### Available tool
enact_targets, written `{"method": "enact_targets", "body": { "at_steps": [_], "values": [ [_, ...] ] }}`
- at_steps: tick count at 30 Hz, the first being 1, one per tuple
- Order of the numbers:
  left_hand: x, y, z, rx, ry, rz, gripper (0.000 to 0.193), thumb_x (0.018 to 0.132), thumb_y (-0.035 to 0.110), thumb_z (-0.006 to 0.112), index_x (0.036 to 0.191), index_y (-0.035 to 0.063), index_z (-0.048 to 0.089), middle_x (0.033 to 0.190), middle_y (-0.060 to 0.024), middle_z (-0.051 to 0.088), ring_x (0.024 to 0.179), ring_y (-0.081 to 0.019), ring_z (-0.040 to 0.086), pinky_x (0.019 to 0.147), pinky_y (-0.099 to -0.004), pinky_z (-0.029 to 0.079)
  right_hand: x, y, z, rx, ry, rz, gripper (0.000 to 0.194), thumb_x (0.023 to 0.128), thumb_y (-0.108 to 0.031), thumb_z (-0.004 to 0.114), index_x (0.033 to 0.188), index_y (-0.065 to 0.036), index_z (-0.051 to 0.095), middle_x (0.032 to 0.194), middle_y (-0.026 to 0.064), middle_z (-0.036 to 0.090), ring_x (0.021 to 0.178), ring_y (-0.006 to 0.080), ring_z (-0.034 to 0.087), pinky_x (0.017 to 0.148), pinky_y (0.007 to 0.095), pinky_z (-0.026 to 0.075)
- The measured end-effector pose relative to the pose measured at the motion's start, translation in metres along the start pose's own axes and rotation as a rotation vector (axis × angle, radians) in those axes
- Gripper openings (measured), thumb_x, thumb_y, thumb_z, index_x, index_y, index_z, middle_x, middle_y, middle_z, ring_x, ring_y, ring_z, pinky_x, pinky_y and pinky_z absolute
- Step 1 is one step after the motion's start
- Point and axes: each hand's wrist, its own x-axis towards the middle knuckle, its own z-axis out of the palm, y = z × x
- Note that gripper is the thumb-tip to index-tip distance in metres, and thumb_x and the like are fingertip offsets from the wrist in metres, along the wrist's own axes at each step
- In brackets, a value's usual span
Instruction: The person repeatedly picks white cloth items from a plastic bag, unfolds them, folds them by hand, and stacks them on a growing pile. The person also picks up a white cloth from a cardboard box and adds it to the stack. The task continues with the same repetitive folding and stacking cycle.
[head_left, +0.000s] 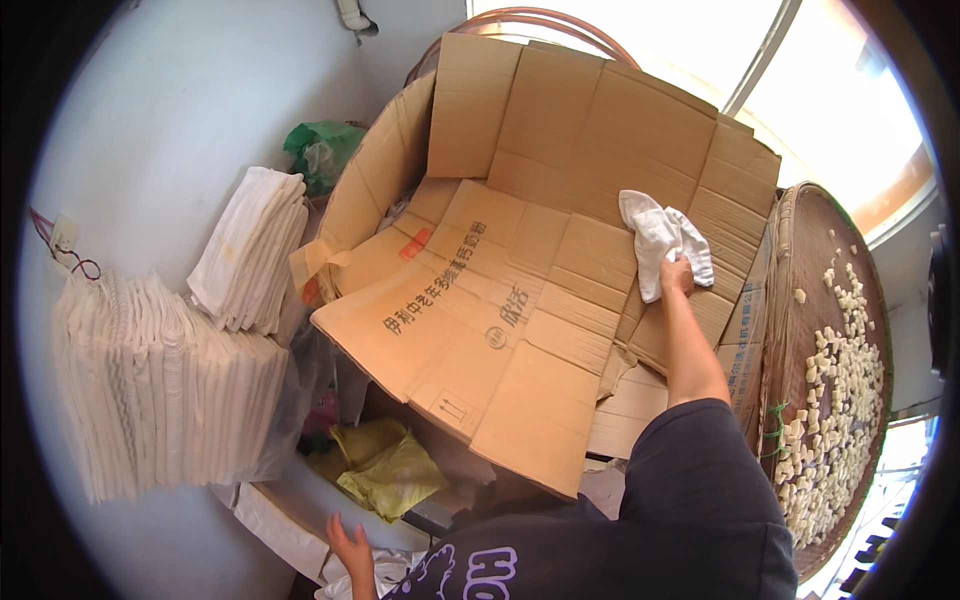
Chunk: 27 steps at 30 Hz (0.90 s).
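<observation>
My right hand (677, 276) grips a bunched white cloth (654, 225) at the right side of some flattened cardboard. The cloth hangs over the upright cardboard panel (600, 112), and whether it presses on the panel I cannot tell. A large printed cardboard sheet (487, 300) slopes down towards me in the middle. Low at the bottom left is my left hand (351, 544), with its fingers apart and nothing in it. Just above that hand lies a crumpled yellow plastic bag (397, 472), partly under the sheet's front edge.
Folded white cloths (172, 382) form a tall stack at left, with a smaller bundle (251, 247) on top. A green plastic bag (326, 154) sits by the wall. On the right, a round woven tray (787, 300) holds many small pale cubes (832, 420). A bright window (675, 37) is behind.
</observation>
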Motion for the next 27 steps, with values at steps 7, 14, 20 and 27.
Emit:
{"method": "enact_targets", "body": {
  "at_steps": [7,14,20,27],
  "values": [
    [0.010,0.096,-0.003,-0.038,0.039,0.004,0.045,0.077,0.008,0.063,0.120,0.0023,0.051,0.130,-0.0201,0.045,0.121,-0.0346,0.042,0.101,-0.0398,0.033,-0.089,-0.115,-0.034,1.054,-0.399,-0.248,0.022,0.079,-0.013,0.057,0.097,-0.005,0.067,0.063,-0.0005,0.055,0.054,0.0093,0.051,0.050,0.0243,0.041],
    [-0.017,0.099,-0.034,-0.149,0.129,0.138,0.049,0.078,0.005,0.061,0.125,0.0028,0.047,0.130,-0.0176,0.045,0.121,-0.0320,0.043,0.100,-0.0381,0.035,-0.221,-0.200,-0.169,1.194,-0.508,-0.651,0.022,0.081,-0.014,0.052,0.093,-0.004,0.068,0.075,0.0000,0.058,0.065,0.0077,0.050,0.057,0.0221,0.041],
    [-0.044,0.099,-0.063,-0.343,0.233,-0.001,0.065,0.077,0.000,0.060,0.136,0.0062,0.034,0.137,-0.0134,0.040,0.121,-0.0279,0.044,0.098,-0.0398,0.035,-0.373,-0.220,-0.226,1.117,-1.107,-1.113,0.025,0.082,-0.011,0.051,0.101,-0.004,0.065,0.085,0.0049,0.063,0.076,0.0131,0.058,0.063,0.0253,0.045],
    [-0.033,0.114,-0.146,-0.202,0.637,0.264,0.083,0.075,-0.003,0.062,0.143,0.0088,0.017,0.145,-0.0110,0.027,0.128,-0.0281,0.034,0.104,-0.0414,0.029,-0.575,-0.177,-0.227,1.333,-1.637,-1.380,0.017,0.078,-0.008,0.057,0.093,-0.003,0.063,0.061,0.0038,0.053,0.058,0.0081,0.048,0.053,0.0271,0.040]
  ]
}}
